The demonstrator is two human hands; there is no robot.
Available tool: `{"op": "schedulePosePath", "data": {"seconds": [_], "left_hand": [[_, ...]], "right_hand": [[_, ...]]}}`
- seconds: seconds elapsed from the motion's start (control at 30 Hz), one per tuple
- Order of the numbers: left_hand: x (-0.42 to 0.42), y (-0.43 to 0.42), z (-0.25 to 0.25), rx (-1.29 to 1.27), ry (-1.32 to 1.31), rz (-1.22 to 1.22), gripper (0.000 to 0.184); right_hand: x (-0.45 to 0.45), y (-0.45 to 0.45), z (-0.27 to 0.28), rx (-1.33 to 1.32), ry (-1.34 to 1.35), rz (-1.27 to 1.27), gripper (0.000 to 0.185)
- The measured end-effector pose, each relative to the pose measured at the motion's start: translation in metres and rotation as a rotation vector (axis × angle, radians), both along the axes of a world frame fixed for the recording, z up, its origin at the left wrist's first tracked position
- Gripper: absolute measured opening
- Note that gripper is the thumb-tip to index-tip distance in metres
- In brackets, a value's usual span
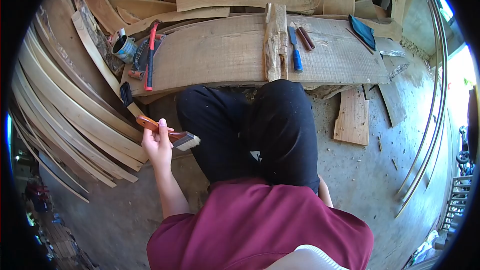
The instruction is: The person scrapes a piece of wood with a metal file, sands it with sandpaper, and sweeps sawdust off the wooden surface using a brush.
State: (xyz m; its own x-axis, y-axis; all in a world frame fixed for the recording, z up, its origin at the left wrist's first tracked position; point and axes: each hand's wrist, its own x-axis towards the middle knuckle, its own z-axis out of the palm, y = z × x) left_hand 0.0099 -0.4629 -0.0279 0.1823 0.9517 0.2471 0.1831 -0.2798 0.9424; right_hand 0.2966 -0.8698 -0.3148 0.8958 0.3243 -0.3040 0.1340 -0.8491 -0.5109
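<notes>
My left hand (158, 142) is closed round the orange-brown handle of a paintbrush (186, 140), held beside my left knee with its pale bristles pointing right. My right hand is hidden; only a bit of the right forearm (325, 193) shows beside my hip. In front of my knees lies a wide wooden plank (215, 55), with a rough wood block (274, 45) across it. Right of the block are a blue-handled chisel (297, 60) and a dark brown cylindrical piece (305, 39). A red and black hammer (150, 60) rests at the plank's left end.
Curved wooden strips (80, 115) are stacked on the left. A can (124, 50) stands near the plank's left end, and a dark green cloth (361, 33) lies at its right. A short board (351, 118) is on the floor, with long thin rods (434, 105) at the far right.
</notes>
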Motion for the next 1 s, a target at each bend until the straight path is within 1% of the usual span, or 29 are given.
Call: {"op": "schedulePosePath", "data": {"seconds": [0.23,0.47,0.67,0.77,0.87,1.0], "left_hand": [[0.007,0.000,-0.009,-0.051,-0.021,-0.038,0.022],[0.003,0.000,-0.008,-0.082,-0.005,-0.015,0.024],[0.001,-0.010,-0.003,-0.089,-0.036,-0.019,0.024],[-0.002,-0.013,-0.015,-0.116,-0.028,-0.001,0.023],[0.010,-0.024,-0.023,-0.184,-0.095,-0.033,0.024],[0.030,-0.028,-0.028,-0.208,-0.162,-0.065,0.023]], "right_hand": [[-0.024,-0.033,-0.012,0.061,0.059,-0.157,0.033],[-0.012,-0.050,-0.014,0.115,0.095,-0.217,0.033],[-0.023,-0.034,-0.025,0.202,0.177,-0.261,0.033],[-0.026,-0.036,-0.027,0.229,0.207,-0.291,0.033],[-0.031,-0.045,-0.027,0.250,0.231,-0.327,0.033],[-0.026,-0.052,-0.025,0.286,0.243,-0.377,0.033]]}}
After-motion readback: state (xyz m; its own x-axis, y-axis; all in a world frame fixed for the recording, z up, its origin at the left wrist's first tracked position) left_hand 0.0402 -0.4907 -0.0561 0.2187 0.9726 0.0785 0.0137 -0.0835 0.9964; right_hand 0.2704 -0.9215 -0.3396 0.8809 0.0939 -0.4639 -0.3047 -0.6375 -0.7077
